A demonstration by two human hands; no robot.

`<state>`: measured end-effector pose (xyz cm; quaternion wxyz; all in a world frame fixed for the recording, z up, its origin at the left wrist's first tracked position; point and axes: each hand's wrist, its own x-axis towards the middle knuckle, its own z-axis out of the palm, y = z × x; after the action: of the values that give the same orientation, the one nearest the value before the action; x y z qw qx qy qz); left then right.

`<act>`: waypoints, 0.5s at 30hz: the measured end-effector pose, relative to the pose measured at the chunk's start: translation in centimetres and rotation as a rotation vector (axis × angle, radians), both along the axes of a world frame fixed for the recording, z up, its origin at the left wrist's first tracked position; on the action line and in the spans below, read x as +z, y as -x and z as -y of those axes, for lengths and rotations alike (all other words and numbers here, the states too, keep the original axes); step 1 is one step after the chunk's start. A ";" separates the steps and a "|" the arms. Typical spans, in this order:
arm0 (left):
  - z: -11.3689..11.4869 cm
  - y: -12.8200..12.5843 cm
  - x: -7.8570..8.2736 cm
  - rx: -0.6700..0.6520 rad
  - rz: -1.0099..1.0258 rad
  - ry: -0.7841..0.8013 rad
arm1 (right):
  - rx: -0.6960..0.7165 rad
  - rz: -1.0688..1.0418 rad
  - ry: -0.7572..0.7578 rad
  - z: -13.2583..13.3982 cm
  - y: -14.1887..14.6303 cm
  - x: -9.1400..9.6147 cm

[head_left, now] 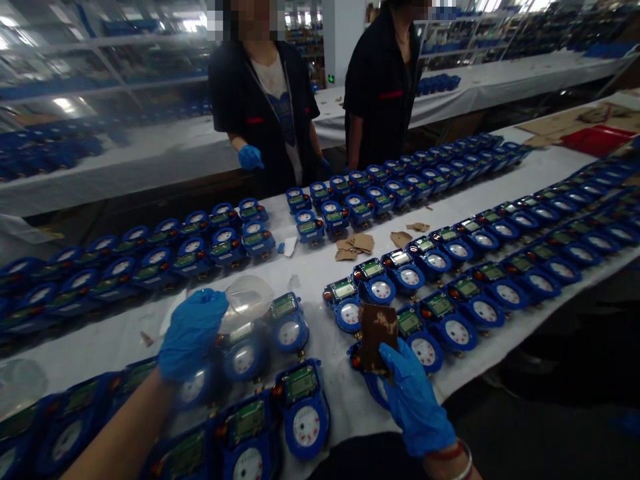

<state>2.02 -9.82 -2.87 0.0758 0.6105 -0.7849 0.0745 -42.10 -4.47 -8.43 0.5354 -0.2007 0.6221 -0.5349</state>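
Observation:
My left hand (pixel 193 332), in a blue glove, pinches the edge of a clear rounded plastic cover (pixel 249 297). The cover hangs over the near-left rows, partly in front of a blue water meter (pixel 243 357) that is blurred. Gripped in my gloved right hand (pixel 417 393) is a dark brown piece of cardboard (pixel 379 339) with a torn, lighter patch. It blocks part of the meters behind it, including the blue meter (pixel 375 387) beneath. Each meter has a white dial and a green circuit board with a small display. A nearby meter (pixel 306 410) lies between my forearms.
Torn cardboard scraps (pixel 356 245) lie mid-table on the white cover (pixel 310 267). Long double rows of meters (pixel 395 193) line both sides. Two people (pixel 270 100) in dark shirts stand across the table. A red tray (pixel 597 140) sits far right; another clear plastic piece (pixel 23 383) is at left.

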 end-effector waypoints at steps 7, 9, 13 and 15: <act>0.3 0.0 0.1 -0.073 0.068 -0.020 | -0.058 0.012 0.014 0.2 0.0 0.2; 0.4 0.2 0.2 -0.059 0.081 -0.025 | -0.039 0.045 0.019 0.1 0.0 0.0; 0.6 0.6 0.4 -0.024 0.075 -0.055 | -0.010 0.167 0.003 0.1 -0.1 -0.2; 0.7 0.8 0.5 0.002 0.066 -0.081 | -0.006 0.196 0.010 0.0 -0.1 -0.1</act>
<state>1.23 -10.51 -2.32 0.0250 0.6112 -0.7886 0.0626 -42.05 -4.48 -8.57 0.5909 -0.1481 0.5649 -0.5565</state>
